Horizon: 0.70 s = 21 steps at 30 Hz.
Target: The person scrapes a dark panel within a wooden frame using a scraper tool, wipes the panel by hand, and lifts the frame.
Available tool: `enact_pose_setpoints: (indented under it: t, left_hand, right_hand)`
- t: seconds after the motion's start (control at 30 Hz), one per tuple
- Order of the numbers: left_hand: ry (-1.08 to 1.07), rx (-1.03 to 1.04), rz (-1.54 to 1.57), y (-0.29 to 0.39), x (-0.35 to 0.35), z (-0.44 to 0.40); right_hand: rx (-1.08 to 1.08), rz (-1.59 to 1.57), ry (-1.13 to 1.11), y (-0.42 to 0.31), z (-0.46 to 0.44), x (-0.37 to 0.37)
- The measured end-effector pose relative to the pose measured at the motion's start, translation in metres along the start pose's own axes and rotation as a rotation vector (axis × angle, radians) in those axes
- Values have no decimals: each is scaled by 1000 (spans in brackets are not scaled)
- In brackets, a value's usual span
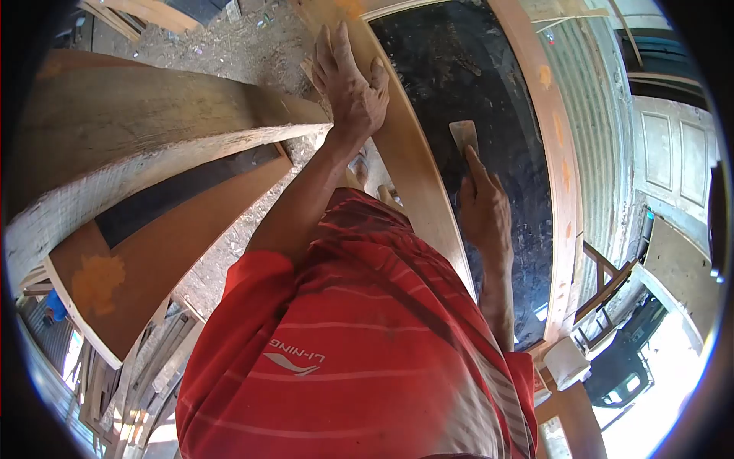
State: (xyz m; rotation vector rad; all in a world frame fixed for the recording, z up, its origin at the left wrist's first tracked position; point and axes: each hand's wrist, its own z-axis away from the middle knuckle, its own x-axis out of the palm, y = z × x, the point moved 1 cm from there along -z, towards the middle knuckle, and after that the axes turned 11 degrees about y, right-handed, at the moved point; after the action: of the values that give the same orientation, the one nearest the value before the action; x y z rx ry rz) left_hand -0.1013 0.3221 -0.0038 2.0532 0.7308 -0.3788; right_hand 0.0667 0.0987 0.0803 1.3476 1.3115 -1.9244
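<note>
Littered floor; right hand grips scraper, left hand spread over frame; steep angle could gouge panel.

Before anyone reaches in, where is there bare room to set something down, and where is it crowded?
Bare: the black panel beyond the scraper, plus its strip between the right hand and the orange-patched rail. Crowded: around that hand and scraper, and the lumber pile at lower left.

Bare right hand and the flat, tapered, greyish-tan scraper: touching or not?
Touching. The head view shows the right hand with an extended finger pressed along the narrow end of the scraper.
</note>
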Motion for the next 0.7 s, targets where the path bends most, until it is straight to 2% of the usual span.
enact_pose_setpoints:
  t: [0.1, 0.2, 0.27, 0.33, 0.37, 0.47, 0.57, 0.67, 0.7]
  left_hand:
    - [-39, 74, -22, -8, 7, 1]
    - [-45, 92, -34, -15, 9, 5]
    - [-42, 101, -30, -15, 11, 3]
    - [-47, 110, -44, -14, 9, 2]
    - [-77, 79, -48, -14, 8, 3]
    - [-45, 108, -6, -19, 10, 4]
    - [-32, 118, -3, -20, 11, 5]
    - [-53, 123, -10, -19, 8, 3]
    - [-48, 116, 0, -17, 8, 0]
  right_hand:
    - [-22, -85, 302, -8, 3, -38]
    - [-22, -261, 794, 3, 22, -41]
    - [34, -190, 638, 37, 29, -13]
    - [65, 172, 268, 47, 28, -3]
    - [198, 164, 97, 49, 32, 0]
    - [116, -40, 392, 32, 34, -15]
    - [70, -106, 656, 28, 33, -3]
    - [187, 125, 226, 45, 32, 7]
    - [126, 65, 349, 39, 25, 1]
